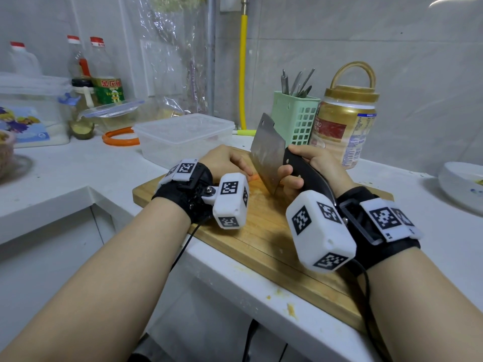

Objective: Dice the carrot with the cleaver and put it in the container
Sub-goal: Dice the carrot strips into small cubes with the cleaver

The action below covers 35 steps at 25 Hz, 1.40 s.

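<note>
A wooden cutting board [264,239] lies on the white counter. My right hand [305,168] grips the black handle of a steel cleaver [266,155], whose blade stands on edge over the board. Only a small orange bit of the carrot [253,177] shows beside the blade, under my left hand [224,160], which lies curled over it with fingers down. Behind the board sits a clear plastic container [183,134], empty as far as I can see.
A green utensil basket [295,118] and a gold-lidded jar [345,126] stand behind the cleaver. Oil bottles [104,74], a lidded box and an orange ring [117,138] crowd the back left. A white bowl [462,184] sits at the right edge.
</note>
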{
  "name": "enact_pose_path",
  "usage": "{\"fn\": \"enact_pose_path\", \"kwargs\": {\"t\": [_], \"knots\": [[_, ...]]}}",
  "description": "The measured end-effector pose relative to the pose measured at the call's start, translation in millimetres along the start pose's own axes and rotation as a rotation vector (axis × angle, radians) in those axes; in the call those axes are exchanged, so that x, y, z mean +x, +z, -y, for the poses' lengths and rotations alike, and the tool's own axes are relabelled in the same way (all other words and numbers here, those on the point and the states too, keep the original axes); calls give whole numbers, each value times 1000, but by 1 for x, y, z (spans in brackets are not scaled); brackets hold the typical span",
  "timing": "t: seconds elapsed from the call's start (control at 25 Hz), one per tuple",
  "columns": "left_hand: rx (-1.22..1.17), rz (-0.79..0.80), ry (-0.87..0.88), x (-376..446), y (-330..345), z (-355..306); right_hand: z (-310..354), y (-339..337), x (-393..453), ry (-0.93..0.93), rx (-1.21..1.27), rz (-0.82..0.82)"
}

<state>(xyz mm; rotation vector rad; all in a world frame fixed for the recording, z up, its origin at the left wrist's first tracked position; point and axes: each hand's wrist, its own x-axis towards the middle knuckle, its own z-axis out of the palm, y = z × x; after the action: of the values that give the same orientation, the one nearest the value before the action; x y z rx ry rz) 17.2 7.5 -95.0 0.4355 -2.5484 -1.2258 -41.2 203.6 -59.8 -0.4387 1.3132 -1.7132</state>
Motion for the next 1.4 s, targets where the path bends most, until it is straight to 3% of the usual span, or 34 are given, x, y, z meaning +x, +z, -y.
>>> {"fn": "enact_pose_path", "kwargs": {"t": [1.08,1.4], "knots": [[-21,5,0,1,-1,4,4,12,-1,100,-168,-23],[-36,-1,-26,-4,0,-2,-3,6,6,65,-75,-23]]}}
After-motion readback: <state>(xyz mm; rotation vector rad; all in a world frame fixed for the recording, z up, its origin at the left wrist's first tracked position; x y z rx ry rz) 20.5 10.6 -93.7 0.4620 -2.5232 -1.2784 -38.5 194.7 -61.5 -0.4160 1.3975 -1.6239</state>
